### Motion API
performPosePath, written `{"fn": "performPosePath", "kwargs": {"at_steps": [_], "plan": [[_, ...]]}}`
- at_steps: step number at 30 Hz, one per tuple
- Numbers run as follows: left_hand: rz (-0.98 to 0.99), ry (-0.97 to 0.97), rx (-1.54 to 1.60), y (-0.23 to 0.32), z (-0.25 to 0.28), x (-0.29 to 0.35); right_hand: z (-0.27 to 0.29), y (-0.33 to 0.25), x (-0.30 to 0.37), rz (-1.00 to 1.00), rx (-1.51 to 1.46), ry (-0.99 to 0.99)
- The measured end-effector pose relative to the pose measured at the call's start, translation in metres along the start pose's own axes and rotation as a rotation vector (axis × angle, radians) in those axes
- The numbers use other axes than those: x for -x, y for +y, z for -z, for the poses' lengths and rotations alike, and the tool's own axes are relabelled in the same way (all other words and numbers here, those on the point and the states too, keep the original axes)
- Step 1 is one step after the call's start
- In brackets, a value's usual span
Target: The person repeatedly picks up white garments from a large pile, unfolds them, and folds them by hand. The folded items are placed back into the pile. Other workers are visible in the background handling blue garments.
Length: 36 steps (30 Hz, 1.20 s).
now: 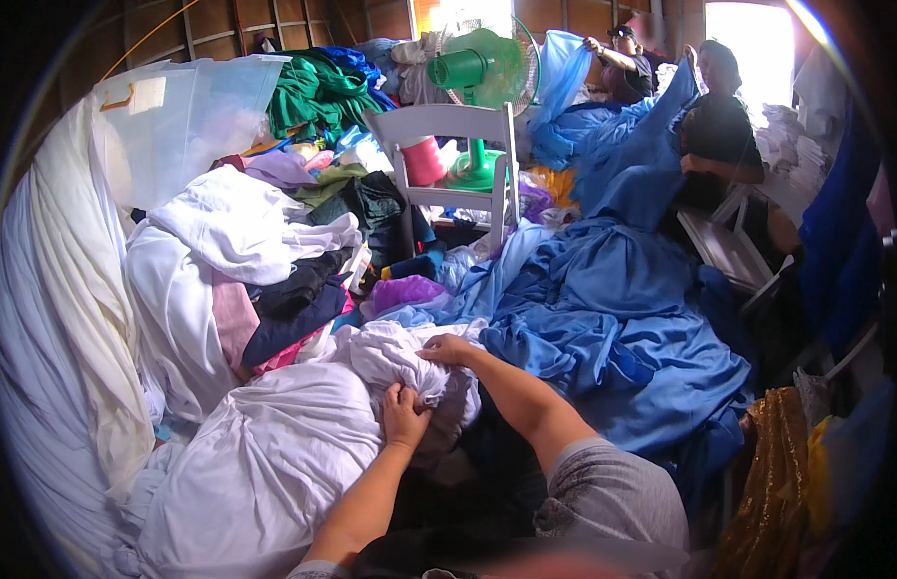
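Note:
A large white cloth (265,454) lies bunched in front of me, its gathered end (386,352) heaped toward the middle. My left hand (406,417) is closed on the near side of that gathered part, fingers curled into the folds. Farther forward and to the right, my right hand (446,349) grips the top of the same bunch, thumb and fingers pressed into the fabric. Just right of my right forearm spreads a big heap of blue satin cloth (622,289).
White drapes (67,318) hang at left beside a clear plastic bin (188,106). A white folding chair (458,121) and green fan (477,68) stand ahead. Two people (723,125) handle blue cloth at back right. Gold sequined fabric (762,482) hangs near right.

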<state>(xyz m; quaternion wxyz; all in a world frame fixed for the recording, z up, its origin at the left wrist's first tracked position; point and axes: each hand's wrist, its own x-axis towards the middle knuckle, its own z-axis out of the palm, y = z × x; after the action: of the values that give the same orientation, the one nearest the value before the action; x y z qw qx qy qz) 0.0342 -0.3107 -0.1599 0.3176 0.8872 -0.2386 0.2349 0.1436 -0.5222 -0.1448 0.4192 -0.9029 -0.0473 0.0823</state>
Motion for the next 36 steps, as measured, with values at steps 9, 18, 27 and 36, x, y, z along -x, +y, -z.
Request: {"fn": "performPosePath", "kwargs": {"at_steps": [9, 18, 27, 36], "plan": [[0.090, -0.042, 0.096, -0.005, 0.007, 0.002, -0.004, 0.010, -0.005, 0.095, 0.055, 0.070], [0.111, -0.090, 0.128, -0.003, 0.010, 0.009, -0.001, 0.006, -0.004, 0.145, 0.090, 0.071], [-0.011, 0.206, 0.111, 0.014, 0.028, 0.039, 0.004, -0.005, -0.004, 0.436, 0.256, 0.440], [0.289, 0.335, 0.466, 0.047, 0.066, -0.039, 0.012, -0.027, 0.009, 0.314, 0.189, 0.314]]}}
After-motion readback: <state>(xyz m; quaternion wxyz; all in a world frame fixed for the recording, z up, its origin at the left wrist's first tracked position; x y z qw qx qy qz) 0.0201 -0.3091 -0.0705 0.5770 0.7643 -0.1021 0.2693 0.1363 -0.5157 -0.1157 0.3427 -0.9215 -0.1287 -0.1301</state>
